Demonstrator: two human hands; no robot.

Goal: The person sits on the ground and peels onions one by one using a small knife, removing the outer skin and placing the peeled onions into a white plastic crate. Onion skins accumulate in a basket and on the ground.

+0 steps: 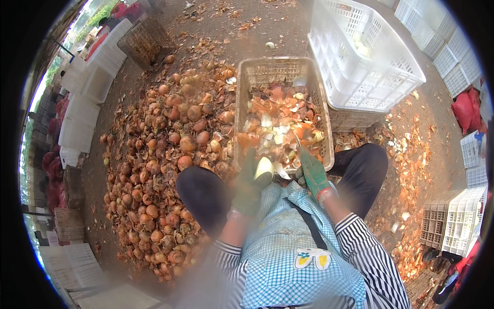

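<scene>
In a green work glove, my left hand (247, 189) is closed around a pale peeled onion (264, 168) at the near edge of a dirty plastic crate (242, 87). My right hand (313, 170), also gloved in green, grips a knife (296, 139) whose narrow blade points away from me over the crate. A white piece of onion layer (281, 171) shows between the two hands; whether it hangs from the onion I cannot tell. Orange-brown onion skins (276, 94) and white onion scraps (281, 131) fill the crate's bottom.
Unpeeled onions (152, 210) lie heaped on the ground to my left. At the far right, a white crate (366, 83) with peeled onions (361, 47) stands on a brown crate (353, 120). Loose skins (411, 170) litter the ground at right. A brown crate (141, 40) stands beyond the heap.
</scene>
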